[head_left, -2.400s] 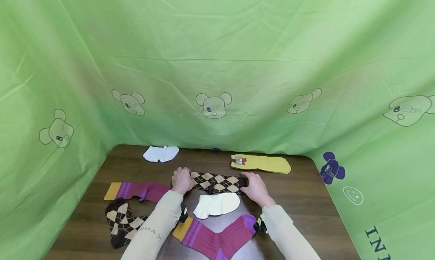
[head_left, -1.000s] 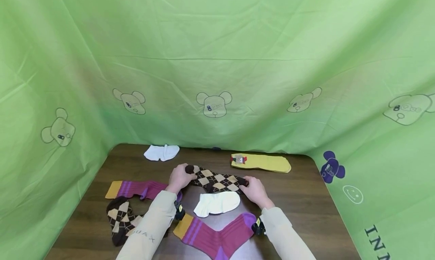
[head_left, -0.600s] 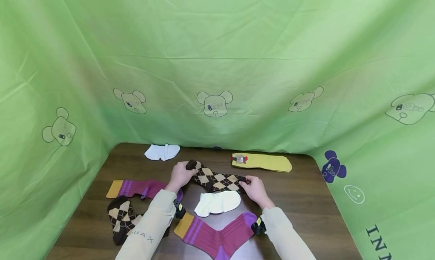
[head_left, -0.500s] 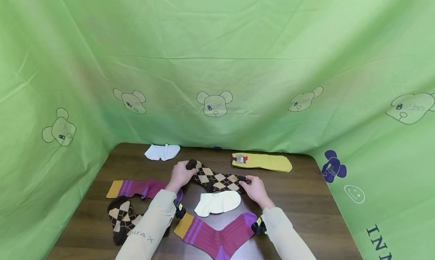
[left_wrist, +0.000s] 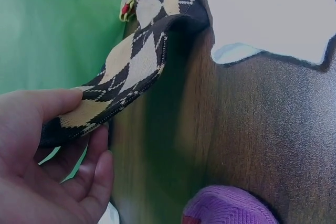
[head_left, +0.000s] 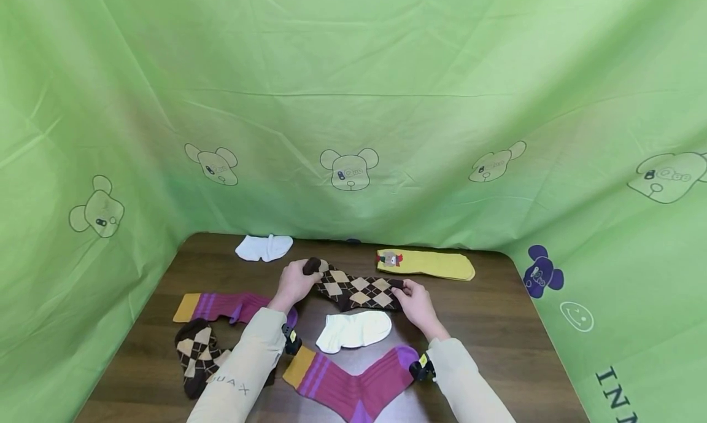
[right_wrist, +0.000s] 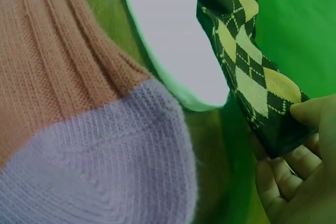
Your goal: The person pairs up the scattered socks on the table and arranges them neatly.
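Note:
An argyle sock point(head_left: 359, 291) in black, tan and cream stretches between my two hands near the middle of the table. My left hand point(head_left: 294, 283) pinches its dark toe end, thumb on top and fingers beneath, as the left wrist view shows; that end is lifted off the wood. At the opposite end, my right hand point(head_left: 417, 302) pinches the dark edge between thumb and fingers point(right_wrist: 294, 174). Just in front of this sock lies a white ankle sock point(head_left: 353, 331). Closer to me is a magenta sock point(head_left: 356, 386) with a yellow cuff and purple heel and toe.
A second magenta sock point(head_left: 221, 307) and another argyle sock point(head_left: 196, 358) lie at the left, partly behind my left arm. Toward the back are a white sock point(head_left: 264, 248) and a yellow sock point(head_left: 431, 264). A green printed cloth point(head_left: 353, 122) walls the table's back and sides.
My left hand has gripped the argyle sock's end and raised it. My right hand has pinched the other end and lifted it slightly since half a second ago. The other socks stay put.

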Action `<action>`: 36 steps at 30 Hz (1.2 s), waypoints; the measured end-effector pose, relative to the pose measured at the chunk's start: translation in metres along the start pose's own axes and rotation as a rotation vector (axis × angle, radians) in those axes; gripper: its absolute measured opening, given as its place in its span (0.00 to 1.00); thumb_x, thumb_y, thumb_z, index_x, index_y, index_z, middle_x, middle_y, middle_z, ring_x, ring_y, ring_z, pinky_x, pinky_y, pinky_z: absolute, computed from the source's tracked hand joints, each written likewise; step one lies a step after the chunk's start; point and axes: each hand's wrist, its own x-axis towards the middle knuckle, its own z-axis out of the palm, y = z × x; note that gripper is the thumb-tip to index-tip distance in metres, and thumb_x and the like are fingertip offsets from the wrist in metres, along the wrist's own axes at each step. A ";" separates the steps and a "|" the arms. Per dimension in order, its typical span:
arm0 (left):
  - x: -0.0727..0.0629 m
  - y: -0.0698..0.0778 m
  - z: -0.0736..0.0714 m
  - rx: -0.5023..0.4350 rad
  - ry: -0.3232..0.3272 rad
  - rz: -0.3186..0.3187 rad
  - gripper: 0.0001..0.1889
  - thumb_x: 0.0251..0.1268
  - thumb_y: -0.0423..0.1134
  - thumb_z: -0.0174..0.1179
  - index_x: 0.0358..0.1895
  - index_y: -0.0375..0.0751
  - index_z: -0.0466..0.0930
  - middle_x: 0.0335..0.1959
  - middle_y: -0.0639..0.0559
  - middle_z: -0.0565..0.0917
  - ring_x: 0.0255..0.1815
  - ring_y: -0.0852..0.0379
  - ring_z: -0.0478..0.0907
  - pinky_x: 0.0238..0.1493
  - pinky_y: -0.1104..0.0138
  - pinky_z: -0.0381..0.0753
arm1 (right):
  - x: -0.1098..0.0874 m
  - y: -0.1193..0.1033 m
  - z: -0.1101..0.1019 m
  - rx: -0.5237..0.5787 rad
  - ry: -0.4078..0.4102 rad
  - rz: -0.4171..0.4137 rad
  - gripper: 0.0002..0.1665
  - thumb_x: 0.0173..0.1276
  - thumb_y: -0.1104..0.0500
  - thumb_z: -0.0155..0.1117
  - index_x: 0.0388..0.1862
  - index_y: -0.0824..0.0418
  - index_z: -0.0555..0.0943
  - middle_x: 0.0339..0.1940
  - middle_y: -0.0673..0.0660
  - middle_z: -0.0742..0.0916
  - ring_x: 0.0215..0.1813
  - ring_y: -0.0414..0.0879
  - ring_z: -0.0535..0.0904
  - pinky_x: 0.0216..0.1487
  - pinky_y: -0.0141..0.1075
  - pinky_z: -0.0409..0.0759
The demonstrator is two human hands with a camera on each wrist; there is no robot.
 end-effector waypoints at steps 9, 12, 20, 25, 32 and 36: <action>0.000 0.001 0.000 -0.013 -0.041 0.019 0.13 0.62 0.38 0.70 0.47 0.36 0.86 0.40 0.43 0.87 0.39 0.47 0.82 0.44 0.54 0.80 | 0.003 -0.007 -0.010 0.086 0.045 0.014 0.06 0.73 0.65 0.64 0.40 0.69 0.83 0.38 0.64 0.89 0.41 0.53 0.86 0.41 0.34 0.81; 0.000 0.001 0.000 -0.009 -0.043 0.030 0.13 0.62 0.37 0.70 0.48 0.36 0.86 0.41 0.43 0.87 0.39 0.47 0.82 0.44 0.54 0.80 | 0.004 -0.007 -0.012 0.124 0.066 0.017 0.07 0.72 0.65 0.64 0.42 0.70 0.83 0.40 0.65 0.89 0.43 0.54 0.86 0.41 0.31 0.80; 0.001 -0.001 0.001 -0.004 -0.044 0.066 0.14 0.62 0.37 0.70 0.49 0.35 0.85 0.40 0.42 0.86 0.39 0.46 0.81 0.42 0.54 0.79 | 0.007 -0.007 -0.021 0.182 0.086 0.042 0.10 0.73 0.66 0.61 0.47 0.73 0.82 0.47 0.69 0.88 0.49 0.58 0.85 0.44 0.29 0.79; 0.002 -0.002 0.002 -0.025 -0.050 0.092 0.10 0.64 0.35 0.69 0.46 0.36 0.84 0.39 0.43 0.86 0.38 0.47 0.80 0.42 0.53 0.78 | 0.005 -0.004 -0.028 0.179 0.117 0.055 0.11 0.74 0.66 0.58 0.47 0.73 0.81 0.47 0.70 0.87 0.48 0.59 0.85 0.44 0.29 0.78; 0.001 0.000 0.003 -0.106 -0.062 0.107 0.06 0.65 0.32 0.65 0.43 0.36 0.83 0.41 0.42 0.86 0.42 0.45 0.81 0.48 0.51 0.78 | 0.005 0.000 -0.037 0.194 0.168 0.061 0.13 0.75 0.66 0.55 0.49 0.76 0.81 0.46 0.71 0.88 0.45 0.53 0.84 0.42 0.27 0.77; 0.002 -0.001 0.004 -0.152 -0.079 0.093 0.04 0.66 0.31 0.62 0.41 0.36 0.82 0.41 0.43 0.86 0.42 0.47 0.80 0.50 0.52 0.77 | 0.005 0.002 -0.042 0.200 0.193 0.083 0.14 0.75 0.66 0.54 0.49 0.75 0.81 0.46 0.70 0.88 0.45 0.52 0.83 0.43 0.28 0.76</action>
